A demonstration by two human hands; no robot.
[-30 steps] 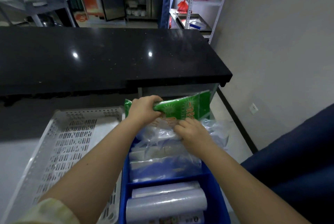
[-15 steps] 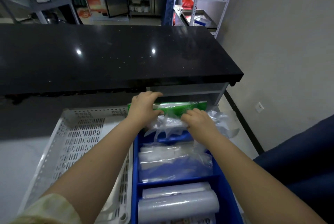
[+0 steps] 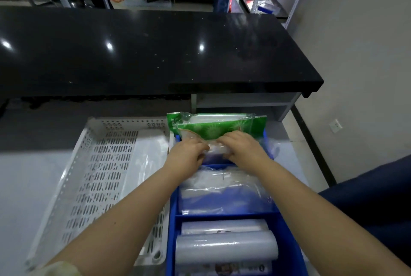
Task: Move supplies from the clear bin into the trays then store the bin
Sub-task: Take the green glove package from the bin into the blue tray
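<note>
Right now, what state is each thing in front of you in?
Green printed plastic packet: on edge in blue divided tray's far compartment.
Left hand: fingers curled on packet's lower edge.
Right hand: same.
Clear plastic bags: lying in middle compartment.
Plastic rolls: lying in near compartment.
White perforated tray: beside it, left.

Your left hand [image 3: 189,153] and your right hand [image 3: 242,151] are both bare, and so are the wrists and forearms behind them, uncovered along nearly all the length that the head view takes in. What you wear shows on your left arm: a short piece of sleeve [image 3: 60,268] up by the elbow, pale yellowish cream, soft-looking and slightly crumpled, with a loose rounded edge. Your right forearm is bare as far up as it can be seen.
</note>
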